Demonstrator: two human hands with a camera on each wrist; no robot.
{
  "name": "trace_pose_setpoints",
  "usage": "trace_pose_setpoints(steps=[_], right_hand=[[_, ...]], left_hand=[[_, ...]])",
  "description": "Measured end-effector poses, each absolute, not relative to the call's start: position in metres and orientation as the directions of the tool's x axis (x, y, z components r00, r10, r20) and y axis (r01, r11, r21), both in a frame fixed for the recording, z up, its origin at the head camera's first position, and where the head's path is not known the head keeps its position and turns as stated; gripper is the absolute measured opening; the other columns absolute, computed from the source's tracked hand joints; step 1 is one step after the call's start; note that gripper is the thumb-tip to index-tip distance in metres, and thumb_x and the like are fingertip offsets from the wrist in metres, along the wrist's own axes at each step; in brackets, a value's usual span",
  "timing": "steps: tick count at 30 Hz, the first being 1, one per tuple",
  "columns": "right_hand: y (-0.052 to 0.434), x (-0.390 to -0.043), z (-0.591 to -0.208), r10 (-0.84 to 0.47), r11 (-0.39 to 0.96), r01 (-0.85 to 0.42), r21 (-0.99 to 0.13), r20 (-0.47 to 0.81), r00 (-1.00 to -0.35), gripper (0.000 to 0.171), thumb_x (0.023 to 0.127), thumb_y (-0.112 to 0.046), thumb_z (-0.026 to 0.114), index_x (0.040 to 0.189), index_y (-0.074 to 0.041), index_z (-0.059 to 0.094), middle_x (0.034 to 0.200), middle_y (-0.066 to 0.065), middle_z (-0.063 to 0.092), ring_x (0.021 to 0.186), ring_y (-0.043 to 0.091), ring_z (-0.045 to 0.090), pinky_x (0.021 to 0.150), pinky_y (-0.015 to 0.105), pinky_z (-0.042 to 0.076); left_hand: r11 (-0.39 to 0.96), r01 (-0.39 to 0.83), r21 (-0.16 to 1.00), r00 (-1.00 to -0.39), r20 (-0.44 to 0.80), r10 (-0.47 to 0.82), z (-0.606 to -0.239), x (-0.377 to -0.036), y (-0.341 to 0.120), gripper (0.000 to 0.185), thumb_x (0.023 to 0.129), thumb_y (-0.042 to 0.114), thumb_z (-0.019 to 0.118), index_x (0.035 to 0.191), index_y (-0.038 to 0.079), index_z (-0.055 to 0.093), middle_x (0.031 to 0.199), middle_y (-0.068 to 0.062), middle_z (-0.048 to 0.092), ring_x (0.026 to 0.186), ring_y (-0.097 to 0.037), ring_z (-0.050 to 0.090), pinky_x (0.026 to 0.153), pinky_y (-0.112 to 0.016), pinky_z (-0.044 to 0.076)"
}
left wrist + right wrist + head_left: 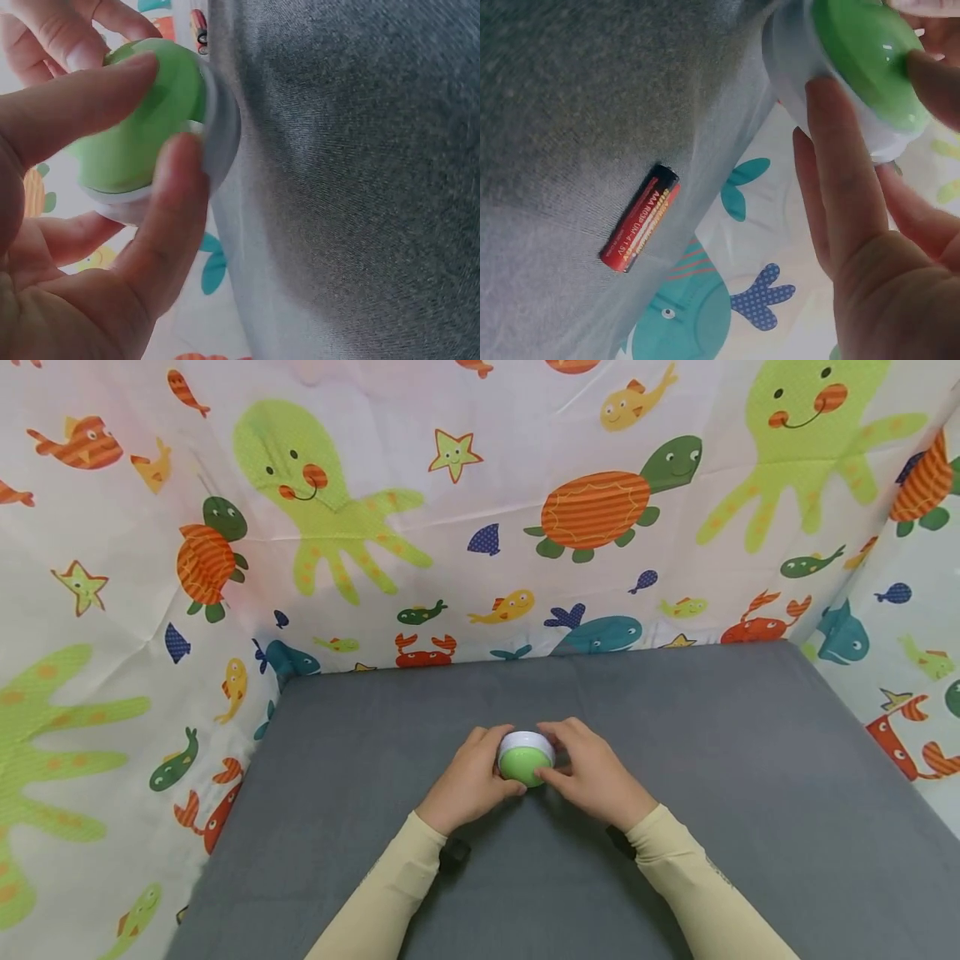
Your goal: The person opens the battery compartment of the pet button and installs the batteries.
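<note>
Both hands hold a small round device (pixel 526 763) with a glossy green dome and a white rim, above the grey cloth. My left hand (pixel 471 781) grips its left side, thumb at the near edge and fingers round the far side. From the right, my right hand (pixel 594 770) grips it, thumb on the green dome and fingers on the white rim. In the right wrist view a red and black AAA battery (pixel 640 218) lies on the cloth near the right hand. The device's underside is hidden in the head view.
Grey cloth (pixel 360 760) covers the flat work surface. Behind it and at both sides hangs a white curtain (pixel 487 577) printed with sea animals. Beige sleeves (pixel 386 889) cover both forearms, and a dark strap or device (pixel 454 855) sits at the left wrist.
</note>
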State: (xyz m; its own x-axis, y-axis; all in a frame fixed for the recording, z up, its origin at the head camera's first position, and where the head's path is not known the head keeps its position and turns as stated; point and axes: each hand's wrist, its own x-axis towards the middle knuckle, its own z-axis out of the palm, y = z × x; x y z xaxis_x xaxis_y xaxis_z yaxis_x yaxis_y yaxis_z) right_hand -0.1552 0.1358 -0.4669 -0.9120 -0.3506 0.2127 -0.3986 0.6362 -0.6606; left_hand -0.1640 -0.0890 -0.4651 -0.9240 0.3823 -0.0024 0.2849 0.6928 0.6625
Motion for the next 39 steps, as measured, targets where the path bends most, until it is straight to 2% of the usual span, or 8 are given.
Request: trace_pose_setpoints(steps=[4,9,20,28,32,36,39], right_hand=[[0.135,-0.155,-0.465,-0.372,0.641,-0.432,-0.635,0.235,-0.898,0.047,0.086,-0.011,0.092,0.125,-0.011,0.067,0.115,0.005,0.062,0.095,0.019,0.066,0.082,0.034,0.062],[0.133,-0.155,-0.468,-0.419,0.652,-0.462,-0.601,0.222,-0.88,0.046,0.084,-0.005,0.093,0.115,-0.013,0.059,0.12,0.007,0.059,0.092,0.017,0.061,0.078,0.029,0.057],[0.129,-0.151,-0.472,-0.475,0.683,-0.474,-0.556,0.155,-0.866,0.043,0.082,0.001,0.09,0.098,-0.013,0.053,0.128,0.012,0.058,0.108,0.025,0.056,0.083,0.034,0.05],[0.131,-0.15,-0.47,-0.509,0.701,-0.461,-0.544,0.07,-0.858,0.038,0.084,0.01,0.078,0.107,-0.01,0.056,0.123,0.01,0.058,0.109,0.023,0.055,0.086,0.033,0.052],[0.135,-0.145,-0.46,-0.527,0.713,-0.483,-0.508,0.066,-0.848,0.032,0.085,0.004,0.069,0.114,-0.008,0.061,0.132,0.014,0.061,0.113,0.027,0.059,0.089,0.038,0.054],[0.135,-0.141,-0.451,-0.522,0.73,-0.496,-0.471,0.085,-0.849,0.03,0.092,-0.011,0.076,0.121,-0.009,0.068,0.15,0.023,0.06,0.132,0.039,0.061,0.103,0.052,0.057],[0.132,-0.14,-0.447,-0.523,0.735,-0.512,-0.444,0.109,-0.845,0.034,0.093,-0.02,0.083,0.123,-0.01,0.073,0.153,0.021,0.061,0.139,0.04,0.061,0.11,0.057,0.054]], left_hand=[[0.671,0.278,0.687,-0.92,-0.01,0.391,-0.464,-0.163,-0.09,0.057,0.091,0.036,0.089,0.136,0.012,0.062,0.112,-0.003,0.058,0.091,-0.015,0.056,0.079,-0.032,0.053],[0.655,0.248,0.713,-0.916,-0.047,0.398,-0.463,-0.162,-0.089,0.05,0.09,0.042,0.089,0.122,0.013,0.062,0.108,-0.001,0.059,0.091,-0.015,0.057,0.077,-0.03,0.053],[0.681,0.208,0.702,-0.897,-0.141,0.419,-0.461,-0.16,-0.087,0.056,0.086,0.048,0.091,0.12,0.014,0.06,0.11,0.0,0.062,0.094,-0.015,0.059,0.08,-0.031,0.054],[0.729,0.26,0.634,-0.894,-0.127,0.429,-0.466,-0.156,-0.079,0.061,0.082,0.045,0.096,0.118,0.013,0.058,0.112,-0.001,0.059,0.091,-0.016,0.057,0.077,-0.027,0.051],[0.77,0.265,0.581,-0.911,-0.109,0.397,-0.47,-0.155,-0.075,0.068,0.079,0.051,0.096,0.118,0.013,0.056,0.109,-0.002,0.056,0.084,-0.015,0.056,0.072,-0.027,0.05],[0.788,0.264,0.556,-0.924,-0.09,0.373,-0.471,-0.153,-0.073,0.076,0.078,0.057,0.094,0.125,0.011,0.055,0.109,-0.003,0.056,0.081,-0.015,0.057,0.07,-0.026,0.051],[0.791,0.271,0.548,-0.924,-0.082,0.374,-0.471,-0.152,-0.072,0.088,0.079,0.057,0.094,0.14,0.008,0.053,0.117,-0.007,0.059,0.087,-0.016,0.06,0.077,-0.029,0.055]])
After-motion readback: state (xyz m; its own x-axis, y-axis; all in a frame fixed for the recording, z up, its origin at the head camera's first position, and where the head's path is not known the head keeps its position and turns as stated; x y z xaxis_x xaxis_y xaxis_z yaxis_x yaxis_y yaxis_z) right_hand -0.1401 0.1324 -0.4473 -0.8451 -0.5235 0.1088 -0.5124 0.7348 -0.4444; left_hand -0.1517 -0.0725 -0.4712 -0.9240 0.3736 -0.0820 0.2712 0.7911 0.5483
